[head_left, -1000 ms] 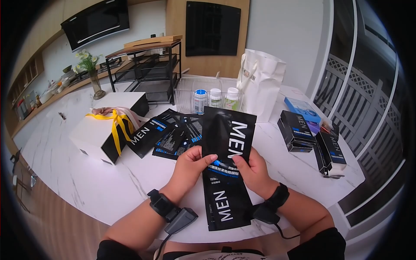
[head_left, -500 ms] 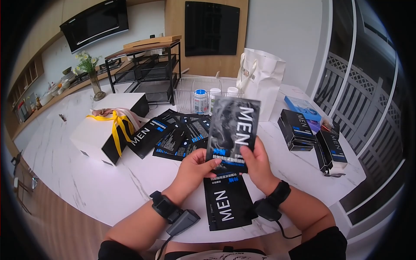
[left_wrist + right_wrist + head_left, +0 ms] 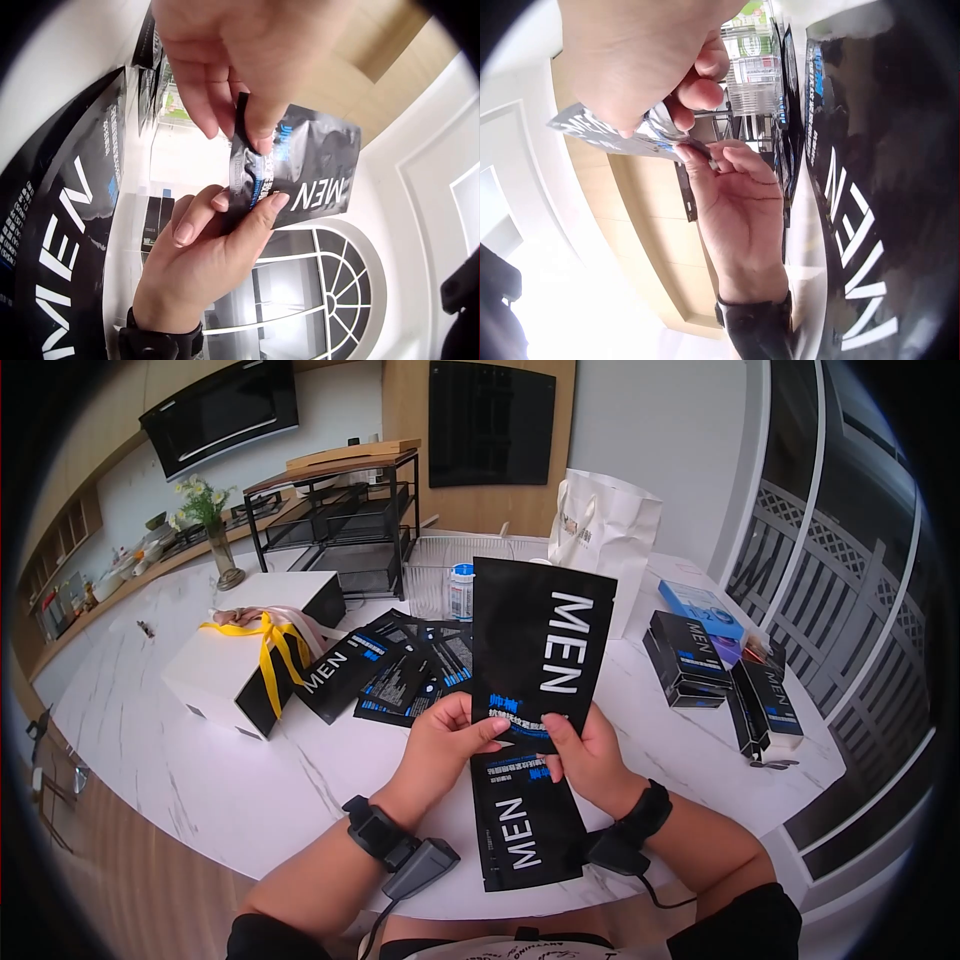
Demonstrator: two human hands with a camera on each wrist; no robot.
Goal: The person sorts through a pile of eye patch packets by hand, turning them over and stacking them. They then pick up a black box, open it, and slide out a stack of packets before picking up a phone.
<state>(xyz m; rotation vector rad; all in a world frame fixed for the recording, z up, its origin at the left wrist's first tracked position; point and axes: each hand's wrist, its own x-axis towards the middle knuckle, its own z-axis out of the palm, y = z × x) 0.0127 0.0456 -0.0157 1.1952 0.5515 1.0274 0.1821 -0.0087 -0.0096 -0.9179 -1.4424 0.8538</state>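
Note:
A black foil sachet [image 3: 545,630] marked MEN is held up by its lower edge between both hands. My left hand [image 3: 440,745] pinches the lower left corner, thumb in front and fingers behind. On the lower right, my right hand [image 3: 592,760] pinches it the same way. The left wrist view shows both thumbs pressing on the sachet's [image 3: 319,165] printed face near one end. Beneath the hands, a second MEN sachet [image 3: 525,830] lies flat on the marble-patterned table, its upper part partly covered by the held one.
More black sachets [image 3: 410,670] are fanned out behind the left hand. A white box with a yellow ribbon [image 3: 265,650] stands left. Black MEN boxes [image 3: 685,660] and a blue box [image 3: 700,610] sit right. A clear bin [image 3: 425,575] and a white paper bag [image 3: 610,530] stand behind.
The held sachet tipped back and caught the light, then came up more upright and higher, covering the white-capped bottles. Both hands kept their pinch on it throughout.

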